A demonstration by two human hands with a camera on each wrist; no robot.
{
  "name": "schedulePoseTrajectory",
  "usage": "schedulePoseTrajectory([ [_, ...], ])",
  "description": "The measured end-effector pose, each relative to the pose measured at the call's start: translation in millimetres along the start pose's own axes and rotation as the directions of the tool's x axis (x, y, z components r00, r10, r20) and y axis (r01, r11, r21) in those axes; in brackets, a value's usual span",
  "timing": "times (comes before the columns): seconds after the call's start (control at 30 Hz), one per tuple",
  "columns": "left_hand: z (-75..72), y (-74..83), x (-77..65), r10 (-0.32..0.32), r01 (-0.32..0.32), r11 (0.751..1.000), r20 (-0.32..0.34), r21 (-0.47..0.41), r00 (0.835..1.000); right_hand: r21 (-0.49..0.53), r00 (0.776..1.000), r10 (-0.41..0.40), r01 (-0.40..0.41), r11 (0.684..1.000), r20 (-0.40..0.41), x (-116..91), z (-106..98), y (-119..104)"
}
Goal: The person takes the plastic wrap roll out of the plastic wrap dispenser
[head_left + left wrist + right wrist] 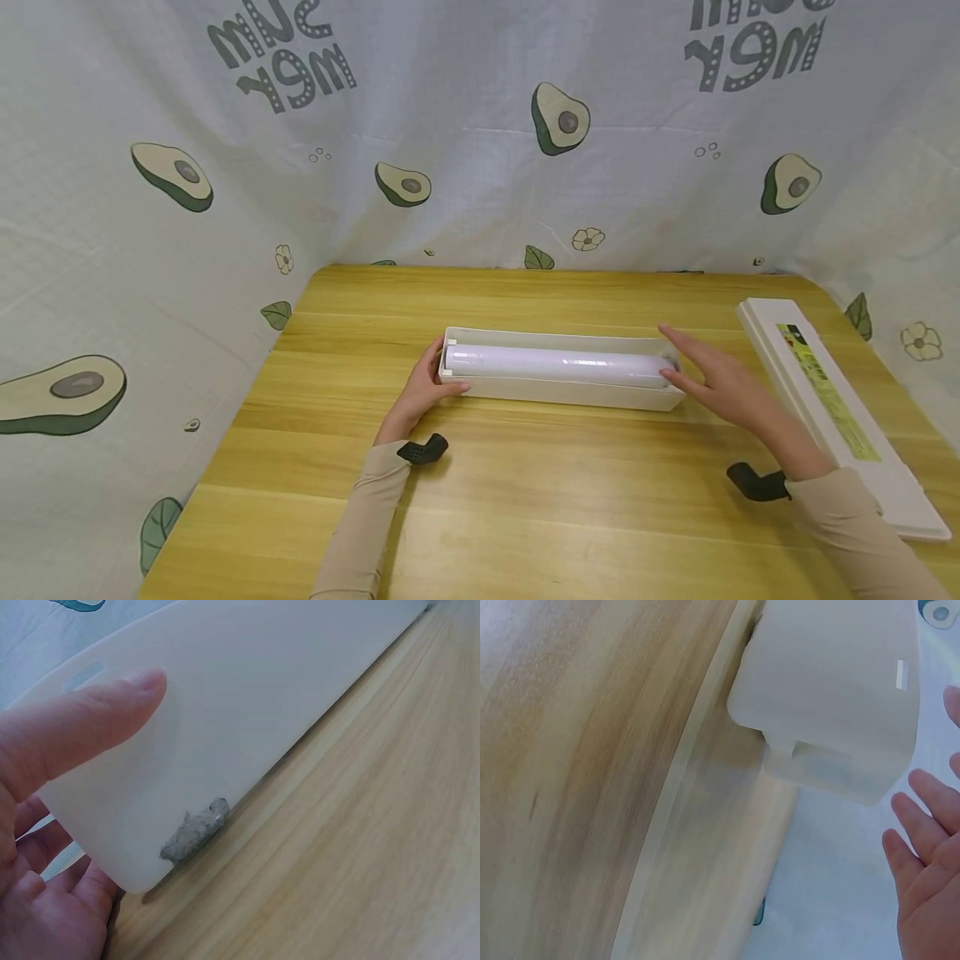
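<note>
A long white cling film box (555, 390) lies lidless on the table, with a pale, shiny film roll (555, 363) inside it. My left hand (422, 387) grips the box's left end, thumb on the front wall and fingers round the end. In the left wrist view, that thumb (112, 712) presses the white wall near a small slot, above a grey patch on the lower edge. At the right end, my right hand (716, 383) has its fingers spread. The right wrist view shows those fingers (922, 825) straight and beside the box end (832, 682).
A long white lid (862, 467) with a yellow-green label lies slantwise at the table's right side. The wooden table (540, 492) runs back to a white curtain (465, 108) printed with avocados. Black wrist mounts (423, 450) stick out from both sleeves.
</note>
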State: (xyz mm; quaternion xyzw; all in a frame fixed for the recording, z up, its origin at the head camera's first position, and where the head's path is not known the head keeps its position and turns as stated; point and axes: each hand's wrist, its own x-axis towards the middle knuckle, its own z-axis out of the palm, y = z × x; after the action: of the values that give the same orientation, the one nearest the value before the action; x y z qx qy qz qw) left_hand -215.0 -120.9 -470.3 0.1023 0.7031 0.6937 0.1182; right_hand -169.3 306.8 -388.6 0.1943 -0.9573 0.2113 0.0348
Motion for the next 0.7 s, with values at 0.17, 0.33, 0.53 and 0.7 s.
schedulePoseTrajectory([
  [0.17, 0.5, 0.8, 0.1, -0.007, 0.007, 1.000, -0.004, 0.005, 1.000, -0.018, 0.999, -0.047, 0.046, 0.999, -0.025, 0.3, 2.0, -0.7],
  [0.33, 0.4, -0.3, 0.7, -0.006, 0.006, 1.000, -0.011, 0.003, 1.000, -0.036, 0.995, -0.090, 0.088, 0.995, -0.046, 1.9, 4.0, 0.3],
  [0.53, 1.2, 6.3, -1.5, -0.027, 0.027, 1.000, 0.002, -0.008, 1.000, -0.058, 0.992, -0.115, 0.112, 0.992, -0.055, 3.0, 5.4, -2.2],
  [0.7, 0.0, 2.9, 0.0, -0.022, 0.022, 1.000, -0.003, 0.005, 1.000, -0.126, 0.971, -0.208, 0.192, 0.973, -0.121, 3.6, 9.1, -2.3],
])
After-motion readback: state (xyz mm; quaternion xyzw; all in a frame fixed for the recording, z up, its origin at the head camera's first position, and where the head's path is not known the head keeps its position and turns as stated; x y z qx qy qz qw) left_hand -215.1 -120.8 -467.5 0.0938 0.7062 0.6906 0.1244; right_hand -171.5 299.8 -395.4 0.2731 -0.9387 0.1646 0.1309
